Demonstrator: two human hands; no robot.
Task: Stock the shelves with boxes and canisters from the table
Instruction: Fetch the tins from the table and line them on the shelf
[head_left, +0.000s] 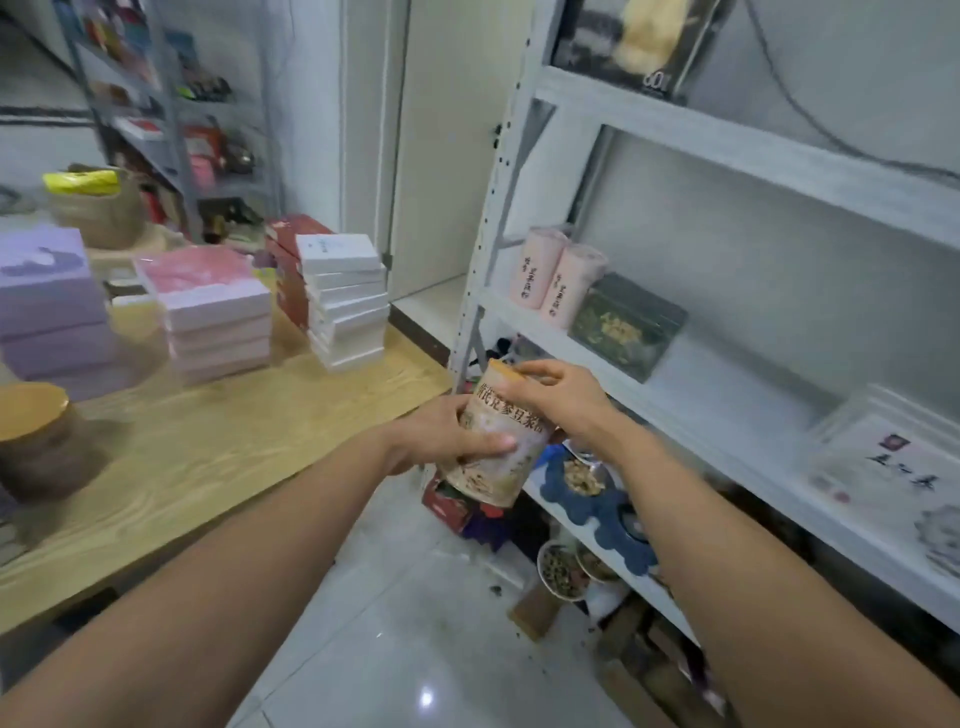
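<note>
I hold a beige printed canister (496, 457) with an orange lid in both hands, tilted, between the table and the shelf unit. My left hand (447, 434) grips its body from the left. My right hand (558, 397) curls over its top and right side. On the white shelf (727, 410) to the right stand two pink canisters (558, 278), a dark green box (626, 325) and a flat white box (904, 473). Left, on the wooden table (218, 457), are stacks of purple boxes (49, 306), pink boxes (215, 312) and white boxes (345, 301), plus a brown canister (39, 441).
Lower shelves hold a blue tray of goods (597, 493) and bowls (563, 569). Red and purple packs (457, 506) lie on the tiled floor (415, 649) by the shelf post. Another stocked shelf unit (171, 119) stands at the back left, with a woven basket (96, 208) on the table.
</note>
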